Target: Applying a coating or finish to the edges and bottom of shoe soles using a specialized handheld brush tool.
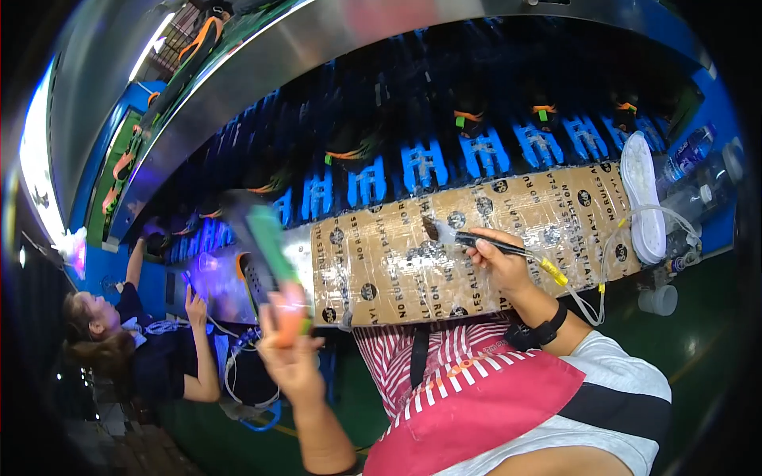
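A green, dark and orange shoe (274,250) is raised at the left, smeared by motion. My left hand (290,349) is closed on its orange end. In my right hand (504,266) is a black-handled brush (484,240), its dark bristles over the cardboard-covered bench top (381,274). A yellow fitting (553,272) joins the brush's rear end to a clear tube (601,262). Behind the raised shoe, a dark, orange-edged piece (250,282) lies on the bench, partly hidden.
Behind the bench runs a row of blue holders (425,164), with dark, orange-trimmed shoes (353,151) above some of them. A white sole (641,198) stands at the right, beside plastic bottles (692,151) and a clear cup (657,300). At the left, a co-worker (151,349) reaches toward the line.
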Motion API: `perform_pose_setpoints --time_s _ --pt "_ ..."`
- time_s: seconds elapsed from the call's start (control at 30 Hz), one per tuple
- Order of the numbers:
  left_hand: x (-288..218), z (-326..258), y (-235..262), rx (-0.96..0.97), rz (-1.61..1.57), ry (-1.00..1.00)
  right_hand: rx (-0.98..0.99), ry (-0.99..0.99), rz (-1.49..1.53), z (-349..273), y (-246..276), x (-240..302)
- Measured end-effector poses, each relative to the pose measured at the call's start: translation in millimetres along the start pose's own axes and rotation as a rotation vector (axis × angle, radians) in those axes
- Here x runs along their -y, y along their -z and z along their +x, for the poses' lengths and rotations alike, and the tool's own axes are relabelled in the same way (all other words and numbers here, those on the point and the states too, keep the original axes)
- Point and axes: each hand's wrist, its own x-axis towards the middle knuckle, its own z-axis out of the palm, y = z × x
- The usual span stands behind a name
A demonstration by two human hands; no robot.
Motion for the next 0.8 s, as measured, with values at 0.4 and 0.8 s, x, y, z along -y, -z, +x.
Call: perform_pose_setpoints --time_s 0.4,0.8 --pt "49.0 -58.3 -34.5 0.042 -1.209 0.857 0.01 -0.01 -0.006 -17.8 5.2 18.3" --pt "83.0 -32.8 -93.5 0.235 -1.587 1.056 0.034 -0.038 -0.035 -30.0 -14.2 69.0"
